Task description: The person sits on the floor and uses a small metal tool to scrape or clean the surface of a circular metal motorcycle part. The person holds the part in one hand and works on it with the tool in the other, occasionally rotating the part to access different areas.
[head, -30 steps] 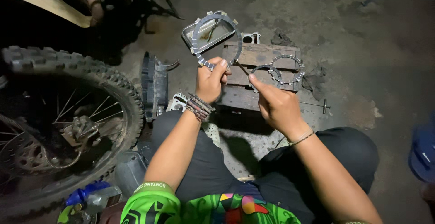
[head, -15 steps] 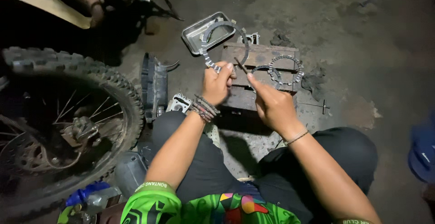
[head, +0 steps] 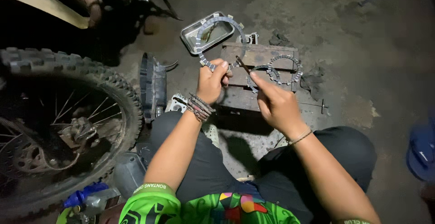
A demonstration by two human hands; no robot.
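My left hand pinches the lower edge of a toothed metal ring plate and holds it upright in front of me. My right hand holds a thin dark stick-like tool whose tip points at the ring's lower edge. Two more toothed ring plates lie flat on a wooden block just beyond my hands. A shallow metal tray sits on the floor behind the held ring.
A knobby motorcycle wheel with spokes and chain stands at the left. A dark engine cover stands on edge beside it. A T-handle tool lies on the concrete floor at right. A blue object is at the right edge.
My left hand has lifted the ring plate higher and upright over the tray. My right hand has brought the thin tool up to the ring's lower edge.
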